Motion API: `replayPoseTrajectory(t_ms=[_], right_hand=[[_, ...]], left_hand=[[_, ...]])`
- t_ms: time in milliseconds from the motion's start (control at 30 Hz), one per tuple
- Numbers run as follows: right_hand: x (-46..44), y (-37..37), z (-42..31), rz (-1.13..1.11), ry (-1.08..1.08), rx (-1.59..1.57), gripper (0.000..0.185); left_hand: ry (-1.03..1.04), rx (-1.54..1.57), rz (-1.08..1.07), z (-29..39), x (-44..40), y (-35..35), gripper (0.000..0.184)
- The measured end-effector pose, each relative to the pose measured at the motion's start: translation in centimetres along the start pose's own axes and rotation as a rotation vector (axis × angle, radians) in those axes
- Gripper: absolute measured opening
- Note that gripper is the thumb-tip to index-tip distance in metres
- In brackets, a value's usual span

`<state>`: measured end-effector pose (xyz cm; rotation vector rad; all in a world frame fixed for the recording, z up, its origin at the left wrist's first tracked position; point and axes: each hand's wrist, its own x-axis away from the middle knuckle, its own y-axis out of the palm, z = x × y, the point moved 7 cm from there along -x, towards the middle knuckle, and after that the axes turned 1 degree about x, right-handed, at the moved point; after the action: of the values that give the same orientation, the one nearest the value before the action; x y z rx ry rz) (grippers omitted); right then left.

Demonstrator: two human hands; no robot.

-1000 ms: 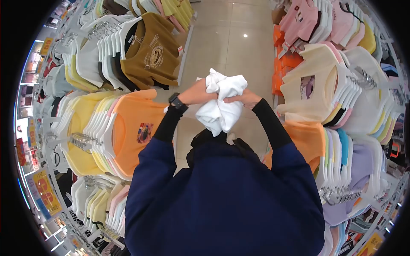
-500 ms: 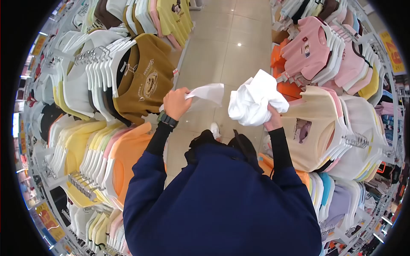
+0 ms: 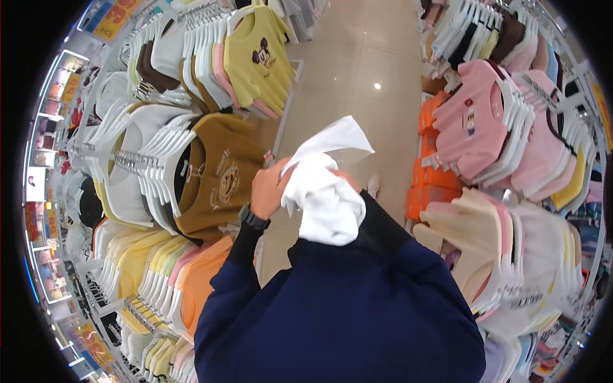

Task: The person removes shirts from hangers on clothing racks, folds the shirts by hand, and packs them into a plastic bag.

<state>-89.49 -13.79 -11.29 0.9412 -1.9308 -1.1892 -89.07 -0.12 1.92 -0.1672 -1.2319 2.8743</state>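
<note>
My left hand, with a dark watch on its wrist, is closed on a thin white sheet that looks like a plastic bag and fans out forward over the aisle. A bunched white cloth hangs close to my chest, right beside the left hand's fingers. Behind that cloth lies my right hand; only a part of it shows and its fingers are hidden by the cloth.
Racks of shirts on hangers line both sides, with a brown shirt and a yellow one at left and a pink shirt at right. Orange bins stand along the right edge of the tiled aisle.
The right hand has brought the white cloth back from the right to the left hand, near my chest. The thin white sheet now spreads above the cloth. The racks have shifted down in view.
</note>
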Motion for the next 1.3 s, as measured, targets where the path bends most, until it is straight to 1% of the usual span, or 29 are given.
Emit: replayPoseTrajectory(t_ms=[33, 167, 200, 267, 300, 367, 400, 500, 600, 700, 800, 900, 967, 1000, 1033, 1100, 1133, 1167, 1200, 1267, 1300], right_hand=[[-1.2, -0.6, -1.5, -0.081, -0.054, -0.044, 0.039], [-4.0, -1.0, -9.3, -0.414, -0.272, -0.235, 0.039], [-4.4, -4.6, -10.6, 0.068, -0.077, 0.126, 0.043], [-5.3, -9.7, -12.4, 0.451, -0.035, 0.504, 0.049], [-5.4, -11.4, -13.2, 0.557, -0.002, 0.622, 0.048], [-5.5, -13.7, -14.7, 0.609, 0.021, 0.79, 0.047], [-5.8, -14.5, -15.2, 0.585, 0.021, 0.852, 0.047], [-6.0, -15.7, -16.1, 0.438, 0.025, 1.06, 0.045], [-7.9, -15.7, -15.6, 0.235, 0.056, 1.319, 0.044], [-10.7, -14.9, -13.4, -0.033, 0.101, 1.58, 0.043], [-13.7, -14.8, -10.5, -0.302, 0.176, 1.78, 0.042], [-16.0, -17.8, -8.5, -0.518, 0.376, 1.898, 0.041], [-17.2, -20.5, -8.3, -0.592, 0.477, 1.841, 0.04], [-17.7, -22.1, -8.5, -0.604, 0.534, 1.792, 0.04], [-18.7, -23.8, -8.4, -0.605, 0.569, 1.727, 0.038], [-20.2, -26.4, -8.4, -0.601, 0.643, 1.588, 0.037], [-20.8, -25.2, -10.0, -0.573, 0.586, 1.647, 0.035], [-21.0, -22.6, -12.1, -0.545, 0.523, 1.703, 0.032], [-21.2, -19.6, -14.2, -0.516, 0.457, 1.757, 0.03], [-22.2, -15.6, -16.5, -0.56, 0.527, 1.892, 0.029], [-22.5, -15.0, -16.8, -0.583, 0.565, 1.951, 0.029]], left_hand=[[-0.013, -0.003, -0.032, 0.9, -0.9, 0.1, 0.027], [-0.123, -0.123, -0.048, 3.2, -4.7, 1.4, 0.026], [-0.124, -0.122, -0.018, 4.0, -7.5, 2.3, 0.026], [-0.136, -0.101, 0.023, 3.2, -9.2, 4.2, 0.026], [-0.141, -0.095, 0.018, 4.6, -10.1, 5.1, 0.027], [-0.081, -0.116, -0.041, 8.0, -11.6, 6.9, 0.029], [-0.053, -0.126, -0.071, 9.1, -12.1, 7.8, 0.03], [0.028, -0.064, 0.096, 9.2, -13.0, 9.1, 0.033], [-0.228, 0.042, 0.048, 7.7, -13.8, 9.5, 0.032], [-0.146, 0.118, 0.044, 8.5, -15.6, 8.0, 0.028], [-0.177, 0.112, 0.048, 6.7, -16.9, 6.5, 0.025], [-0.279, 0.095, 0.28, 4.8, -19.1, 3.6, 0.017], [-0.391, 0.271, 0.472, 0.4, -19.5, 3.0, 0.016], [-0.441, 0.365, 0.575, -2.0, -19.6, 2.9, 0.016], [-0.445, 0.386, 0.632, -3.6, -20.0, 2.4, 0.017], [-0.53, 0.563, 0.784, -6.3, -20.0, 1.8, 0.019], [-0.573, 0.65, 0.856, -7.7, -19.6, 1.6, 0.02], [-0.646, 0.777, 0.878, -10.3, -18.7, 2.1, 0.022], [-0.677, 0.911, 0.949, -12.8, -17.6, 2.6, 0.023], [-0.741, 1.182, 1.085, -17.0, -15.4, 4.1, 0.025], [-0.762, 1.179, 1.082, -17.6, -14.5, 3.9, 0.028]])
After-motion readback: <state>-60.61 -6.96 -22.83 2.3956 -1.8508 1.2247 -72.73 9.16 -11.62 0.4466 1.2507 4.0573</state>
